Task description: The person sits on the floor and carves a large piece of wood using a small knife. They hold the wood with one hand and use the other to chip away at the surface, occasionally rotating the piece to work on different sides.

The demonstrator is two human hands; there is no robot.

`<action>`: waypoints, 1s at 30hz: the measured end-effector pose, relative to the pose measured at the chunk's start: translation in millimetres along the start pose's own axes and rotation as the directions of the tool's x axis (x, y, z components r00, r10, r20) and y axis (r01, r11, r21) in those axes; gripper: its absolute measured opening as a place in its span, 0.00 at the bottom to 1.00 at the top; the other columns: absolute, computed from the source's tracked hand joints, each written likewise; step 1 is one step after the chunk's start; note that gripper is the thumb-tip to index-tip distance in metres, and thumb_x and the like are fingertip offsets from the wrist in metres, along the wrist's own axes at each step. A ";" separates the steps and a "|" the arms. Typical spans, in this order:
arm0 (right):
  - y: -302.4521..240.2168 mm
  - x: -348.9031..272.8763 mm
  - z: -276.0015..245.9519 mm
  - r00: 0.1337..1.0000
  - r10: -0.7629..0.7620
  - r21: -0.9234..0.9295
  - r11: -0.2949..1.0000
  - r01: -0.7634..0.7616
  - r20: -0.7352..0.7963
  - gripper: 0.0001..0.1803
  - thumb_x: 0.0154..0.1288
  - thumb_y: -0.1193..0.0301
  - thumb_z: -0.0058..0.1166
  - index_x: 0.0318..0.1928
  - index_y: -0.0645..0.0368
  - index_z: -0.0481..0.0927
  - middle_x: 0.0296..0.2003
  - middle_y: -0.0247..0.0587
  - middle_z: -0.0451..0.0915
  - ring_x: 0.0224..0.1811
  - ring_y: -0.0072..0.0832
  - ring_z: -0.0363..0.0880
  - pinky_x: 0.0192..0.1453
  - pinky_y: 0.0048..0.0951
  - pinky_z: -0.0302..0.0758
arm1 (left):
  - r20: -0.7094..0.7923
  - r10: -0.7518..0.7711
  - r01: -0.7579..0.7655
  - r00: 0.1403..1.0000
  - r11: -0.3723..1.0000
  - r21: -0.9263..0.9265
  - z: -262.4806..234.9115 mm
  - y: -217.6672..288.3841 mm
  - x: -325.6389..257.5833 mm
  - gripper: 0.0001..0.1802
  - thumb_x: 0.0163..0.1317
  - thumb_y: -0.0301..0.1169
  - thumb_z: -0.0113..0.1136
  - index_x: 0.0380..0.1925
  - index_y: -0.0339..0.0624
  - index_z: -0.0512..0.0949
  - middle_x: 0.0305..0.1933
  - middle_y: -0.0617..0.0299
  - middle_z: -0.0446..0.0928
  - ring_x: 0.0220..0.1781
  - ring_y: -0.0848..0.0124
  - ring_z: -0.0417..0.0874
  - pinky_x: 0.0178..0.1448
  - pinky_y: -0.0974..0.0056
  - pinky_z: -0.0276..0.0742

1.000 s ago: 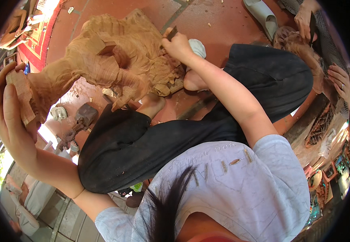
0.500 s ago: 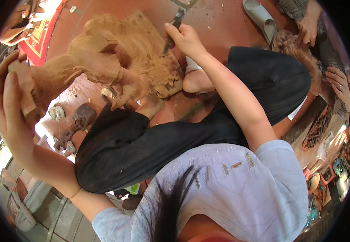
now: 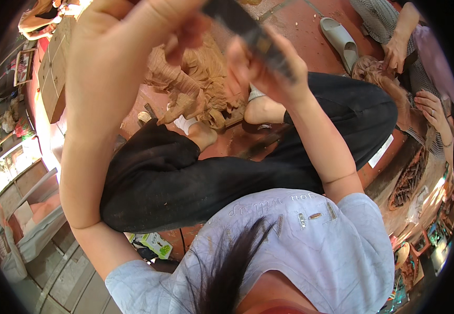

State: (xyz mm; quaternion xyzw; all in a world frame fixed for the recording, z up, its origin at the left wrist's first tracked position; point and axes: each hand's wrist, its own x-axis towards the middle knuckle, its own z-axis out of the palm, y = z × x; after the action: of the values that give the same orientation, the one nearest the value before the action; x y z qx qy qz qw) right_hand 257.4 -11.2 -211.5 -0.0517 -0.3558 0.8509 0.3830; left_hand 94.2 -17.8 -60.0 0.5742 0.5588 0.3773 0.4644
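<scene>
- At the upper left, the left hand [image 3: 133, 31] was raised very near the camera, its fingers curled over the top end of a dark flat tool [image 3: 248, 31].
- Behind and below both hands, a light brown wooden carving [image 3: 195, 89] stood on the red floor [image 3: 300, 21], just in front of the person's crossed legs in black trousers [image 3: 227, 172].
- Right of centre, the right hand [image 3: 269, 73] was closed around the lower part of the same dark tool, which ran tilted between the two hands.
- At the upper right, a grey sandal [image 3: 342, 39] lay on the floor.
- At the far right, another person's hands [image 3: 431, 107] rested near a second carved piece [image 3: 381, 78].
</scene>
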 end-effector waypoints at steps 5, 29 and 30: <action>23.2 13.1 28.6 0.813 -0.569 -0.226 0.814 0.535 -0.126 0.23 0.68 0.65 0.48 0.57 0.70 0.69 0.47 0.45 0.77 0.45 0.33 0.78 0.58 0.32 0.72 | -0.017 -0.103 0.100 0.995 0.988 -0.121 12.8 -6.8 10.9 0.09 0.65 0.32 0.56 0.33 0.37 0.75 0.24 0.62 0.78 0.23 0.79 0.77 0.26 0.74 0.73; 149.8 5.3 -99.8 0.771 -0.277 -0.736 0.588 -0.335 -0.573 0.07 0.59 0.72 0.53 0.36 0.63 0.77 0.24 0.44 0.79 0.26 0.32 0.78 0.34 0.29 0.73 | 0.453 0.652 -0.549 0.608 0.758 -0.354 29.3 -30.2 -48.8 0.15 0.55 0.25 0.51 0.42 0.48 0.80 0.39 0.64 0.77 0.33 0.69 0.75 0.38 0.65 0.72; 146.8 6.5 -98.8 0.757 -0.226 -0.670 0.656 -0.347 -0.613 0.06 0.60 0.73 0.53 0.36 0.63 0.77 0.24 0.42 0.79 0.26 0.28 0.78 0.33 0.28 0.73 | 0.408 0.639 -0.517 0.652 0.768 -0.377 35.8 -30.8 -50.5 0.16 0.55 0.27 0.52 0.44 0.49 0.80 0.38 0.64 0.76 0.33 0.69 0.74 0.37 0.65 0.71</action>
State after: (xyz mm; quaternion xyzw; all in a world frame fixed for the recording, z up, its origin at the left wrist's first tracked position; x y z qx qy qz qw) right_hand 198.2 -17.5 -378.3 -0.5096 -0.5163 0.5647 0.3935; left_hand 114.7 -73.6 -95.2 0.7445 0.1527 0.3997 0.5125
